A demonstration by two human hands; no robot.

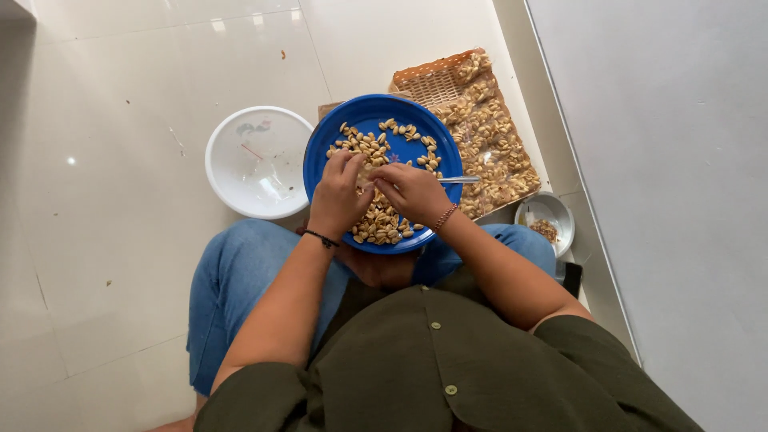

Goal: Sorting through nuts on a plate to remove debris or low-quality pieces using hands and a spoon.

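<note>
Your left hand [340, 192] and right hand [412, 190] pinch nuts [382, 220] over the blue plate [364, 116]; white bowl [258, 162] left, woven tray [436, 80] far right.

Two hands – left hand [338, 192], right hand [412, 192]; one blue plate [376, 112]; two white bowls – large bowl [258, 162], small bowl [546, 220]; one woven tray [432, 80].

You've got a glossy blue plastic plate [382, 120], smooth white plastic bowl [258, 162], woven mesh tray [436, 80], shiny metal knife blade [460, 179], polished floor tiles [120, 120].
</note>
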